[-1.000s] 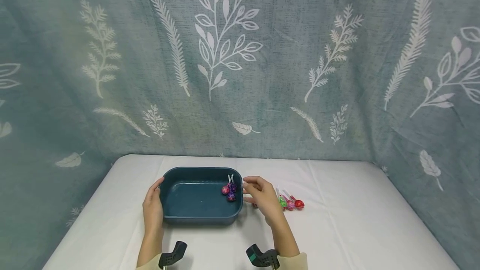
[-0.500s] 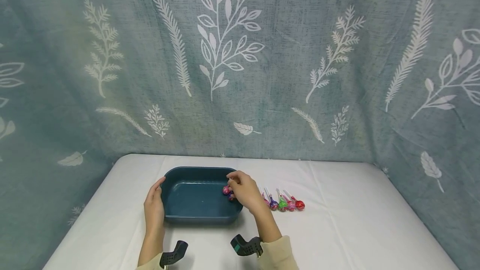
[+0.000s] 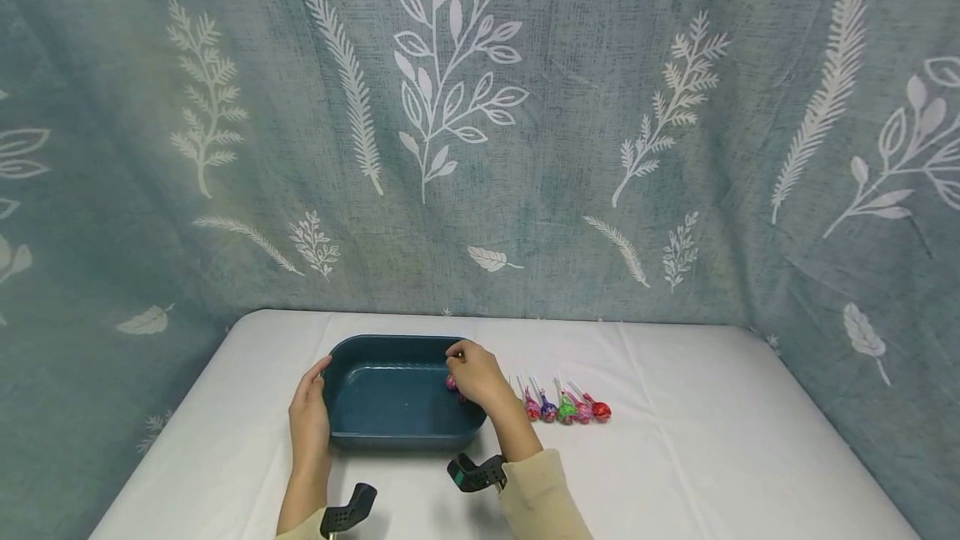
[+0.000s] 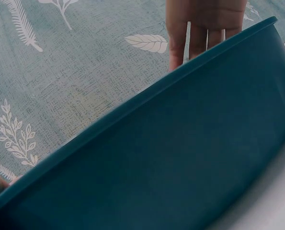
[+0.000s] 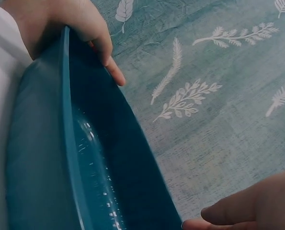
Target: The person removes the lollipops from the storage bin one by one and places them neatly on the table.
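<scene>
A deep teal rectangular dish (image 3: 408, 442) stands on the white table. My left hand (image 3: 308, 417) holds its left end, thumb up at the rim, fingers along the outer wall. Over the right end, my right hand (image 3: 477, 373) reaches inside with bent fingers. Beneath it shows a pink-red lollipop (image 3: 451, 382); the rest of the lollipops there are hidden. I cannot tell whether the thumb and index finger pinch a stick. In the left wrist view, the right hand's fingers (image 4: 198, 45) point down behind the rim. In the right wrist view, thumb and index finger are close together.
Right of the dish, several wrapped lollipops lie in a row, among them a purple one (image 3: 548, 412), a green one (image 3: 566, 412) and a red one (image 3: 601, 412), sticks pointing away. A leaf-patterned curtain (image 3: 480, 148) hangs behind the table (image 3: 697, 440).
My right hand has moved left from beside the dish to over its right end, covering most of the lollipops inside and uncovering the row on the table. My left hand has stayed on the dish.
</scene>
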`<action>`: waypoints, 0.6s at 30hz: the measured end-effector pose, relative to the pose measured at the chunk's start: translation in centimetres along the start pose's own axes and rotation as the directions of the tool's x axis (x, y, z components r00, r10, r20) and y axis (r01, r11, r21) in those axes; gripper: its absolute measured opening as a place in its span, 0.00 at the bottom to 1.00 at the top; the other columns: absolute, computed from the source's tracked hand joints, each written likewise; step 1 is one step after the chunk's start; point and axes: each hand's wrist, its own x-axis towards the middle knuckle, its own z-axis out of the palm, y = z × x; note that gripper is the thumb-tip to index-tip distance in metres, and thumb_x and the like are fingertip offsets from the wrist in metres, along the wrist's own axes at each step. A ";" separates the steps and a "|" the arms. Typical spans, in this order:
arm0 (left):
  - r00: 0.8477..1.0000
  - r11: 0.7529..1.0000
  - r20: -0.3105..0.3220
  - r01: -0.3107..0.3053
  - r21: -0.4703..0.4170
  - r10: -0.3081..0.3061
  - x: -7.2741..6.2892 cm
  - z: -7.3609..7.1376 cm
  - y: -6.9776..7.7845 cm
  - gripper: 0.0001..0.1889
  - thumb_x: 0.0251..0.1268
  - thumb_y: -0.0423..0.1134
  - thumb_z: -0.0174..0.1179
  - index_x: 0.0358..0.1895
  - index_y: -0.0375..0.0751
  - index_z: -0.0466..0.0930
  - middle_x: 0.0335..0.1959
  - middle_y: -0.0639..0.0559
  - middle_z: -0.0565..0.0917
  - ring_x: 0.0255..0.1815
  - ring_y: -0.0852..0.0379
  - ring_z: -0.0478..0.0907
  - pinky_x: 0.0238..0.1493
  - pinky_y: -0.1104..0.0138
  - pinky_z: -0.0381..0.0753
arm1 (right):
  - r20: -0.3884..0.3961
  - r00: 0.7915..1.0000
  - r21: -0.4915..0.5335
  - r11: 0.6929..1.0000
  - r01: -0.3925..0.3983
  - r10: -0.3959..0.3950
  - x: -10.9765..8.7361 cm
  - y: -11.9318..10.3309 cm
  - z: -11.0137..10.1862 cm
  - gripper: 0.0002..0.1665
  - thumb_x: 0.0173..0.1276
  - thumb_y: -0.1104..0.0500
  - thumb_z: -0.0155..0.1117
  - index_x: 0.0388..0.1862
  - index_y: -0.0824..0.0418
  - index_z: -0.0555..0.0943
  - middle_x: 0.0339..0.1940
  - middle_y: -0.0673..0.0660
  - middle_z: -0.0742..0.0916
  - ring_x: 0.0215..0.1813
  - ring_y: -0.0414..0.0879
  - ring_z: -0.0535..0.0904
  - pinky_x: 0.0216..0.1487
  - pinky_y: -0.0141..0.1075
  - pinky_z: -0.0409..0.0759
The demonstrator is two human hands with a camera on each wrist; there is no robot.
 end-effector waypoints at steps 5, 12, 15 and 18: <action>1.000 1.000 0.004 0.000 -0.004 0.000 -0.5 0.0 0.7 0.23 0.78 0.53 0.33 0.67 0.58 0.71 0.74 0.51 0.62 0.76 0.48 0.50 0.73 0.47 0.46 | 0.015 0.999 0.017 0.999 -0.033 0.033 0.8 0.3 0.6 0.13 0.72 0.64 0.52 0.48 0.71 0.78 0.23 0.55 0.81 0.22 0.43 0.74 0.20 0.34 0.73; 0.999 1.000 0.040 0.002 -0.026 -0.001 -3.0 -0.2 4.1 0.23 0.80 0.46 0.33 0.69 0.47 0.68 0.75 0.45 0.59 0.76 0.44 0.47 0.73 0.47 0.43 | -0.019 0.999 -0.037 0.998 -0.043 0.042 1.6 0.5 1.3 0.11 0.71 0.63 0.54 0.45 0.69 0.80 0.33 0.58 0.82 0.33 0.48 0.77 0.31 0.40 0.77; 0.999 1.000 0.040 0.003 -0.021 -0.002 -3.0 -0.2 4.1 0.23 0.80 0.47 0.33 0.69 0.48 0.68 0.74 0.46 0.60 0.76 0.45 0.48 0.73 0.48 0.44 | -0.012 0.999 -0.008 0.999 -0.039 0.039 1.8 0.6 1.6 0.11 0.71 0.64 0.55 0.45 0.68 0.80 0.32 0.58 0.82 0.31 0.47 0.78 0.29 0.40 0.77; 1.000 1.000 0.031 0.006 -0.016 -0.005 -2.9 -0.2 4.0 0.23 0.80 0.47 0.33 0.69 0.49 0.69 0.74 0.47 0.60 0.76 0.46 0.48 0.73 0.48 0.44 | 0.005 1.000 0.022 0.999 -0.025 0.025 2.1 0.8 1.9 0.11 0.71 0.64 0.55 0.46 0.68 0.80 0.30 0.56 0.82 0.28 0.44 0.78 0.27 0.38 0.76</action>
